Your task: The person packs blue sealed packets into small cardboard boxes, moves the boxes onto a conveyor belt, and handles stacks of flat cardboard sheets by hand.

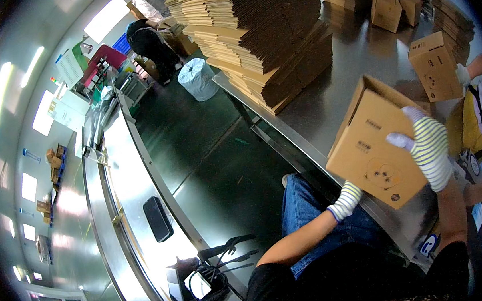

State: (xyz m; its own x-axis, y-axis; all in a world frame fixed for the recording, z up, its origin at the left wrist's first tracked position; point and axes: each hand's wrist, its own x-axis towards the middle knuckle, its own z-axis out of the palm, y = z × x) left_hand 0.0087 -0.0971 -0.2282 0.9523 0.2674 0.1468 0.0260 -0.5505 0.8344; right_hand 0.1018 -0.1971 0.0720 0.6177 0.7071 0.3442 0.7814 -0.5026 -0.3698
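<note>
2 striped-gloved hands clamp 1 open cardboard box (376,150): left hand (345,198) under its lower corner, right hand (427,148) on its right side. Box tilted above the steel table (354,66), mouth facing away; flat carton stack (254,34) lies well beyond it.

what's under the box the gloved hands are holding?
Under the box: steel table and the left hand at its lower edge. The right hand covers its side. The inside is hidden.
</note>
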